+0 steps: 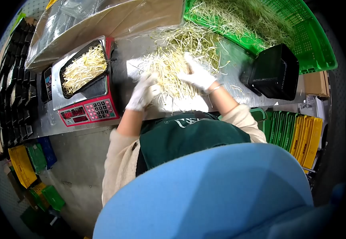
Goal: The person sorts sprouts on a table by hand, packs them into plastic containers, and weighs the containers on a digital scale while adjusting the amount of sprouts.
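A loose heap of pale bean sprouts (168,71) lies on the metal worktable between my two white-gloved hands. At the heap's left edge is my left hand (144,91), its fingers curled in on some sprouts; the fingertips are partly hidden. On the heap's right side, my right hand (198,75) has its thumb and fingers apart, touching the sprouts. To my left, a red digital scale (87,112) carries a black tray (94,82) filled with sprouts.
A green crate (314,44) full of sprouts stands at the back right, beside a stack of black trays (274,73). A cardboard box (141,20) with plastic lies at the back. More black trays (19,87) are stacked far left. Green and yellow crates (306,137) stand lower right.
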Available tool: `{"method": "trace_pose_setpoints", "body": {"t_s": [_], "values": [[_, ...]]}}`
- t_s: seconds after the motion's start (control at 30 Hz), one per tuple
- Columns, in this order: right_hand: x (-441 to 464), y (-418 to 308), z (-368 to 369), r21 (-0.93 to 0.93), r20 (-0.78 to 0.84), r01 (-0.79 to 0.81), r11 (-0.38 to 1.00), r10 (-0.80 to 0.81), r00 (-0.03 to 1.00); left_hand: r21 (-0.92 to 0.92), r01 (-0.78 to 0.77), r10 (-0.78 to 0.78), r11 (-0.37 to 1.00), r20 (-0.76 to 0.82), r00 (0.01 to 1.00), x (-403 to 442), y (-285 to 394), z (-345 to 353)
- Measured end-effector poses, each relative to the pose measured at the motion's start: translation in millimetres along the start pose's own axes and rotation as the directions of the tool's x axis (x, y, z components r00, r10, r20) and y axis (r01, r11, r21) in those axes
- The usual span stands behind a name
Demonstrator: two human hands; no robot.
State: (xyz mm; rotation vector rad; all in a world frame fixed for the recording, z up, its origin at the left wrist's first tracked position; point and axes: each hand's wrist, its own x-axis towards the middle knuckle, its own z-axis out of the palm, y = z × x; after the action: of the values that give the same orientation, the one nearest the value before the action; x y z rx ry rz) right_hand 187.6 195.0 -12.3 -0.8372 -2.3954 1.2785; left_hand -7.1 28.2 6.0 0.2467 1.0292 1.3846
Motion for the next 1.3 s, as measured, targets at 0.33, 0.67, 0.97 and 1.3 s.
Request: {"method": "trace_pose_setpoints", "body": {"t_s": [0.33, 0.67, 0.97, 1.3], "values": [[2, 3, -66, 0.311, 0.014, -0.133, 0.941, 0.136, 0.991, 0.086, -0.181, 0.178, 0.98, 0.045, 0.983, 12, 12, 9], [-24, -7, -101, -0.101, -0.269, -0.094, 0.99, 0.064, 0.961, 0.297, -0.191, 0.279, 0.936, -0.289, 0.916, -36, 9, -56], [-4, -87, 29, -0.613, 0.083, 0.328, 0.719, -0.354, 0.932, 0.174, -0.253, 0.287, 0.952, -0.213, 0.934, -19, -9, -61], [-9, -53, -14, -0.492, -0.056, 0.124, 0.862, -0.174, 0.983, 0.457, -0.087, 0.278, 0.885, -0.37, 0.886, -72, -12, -23]]}}
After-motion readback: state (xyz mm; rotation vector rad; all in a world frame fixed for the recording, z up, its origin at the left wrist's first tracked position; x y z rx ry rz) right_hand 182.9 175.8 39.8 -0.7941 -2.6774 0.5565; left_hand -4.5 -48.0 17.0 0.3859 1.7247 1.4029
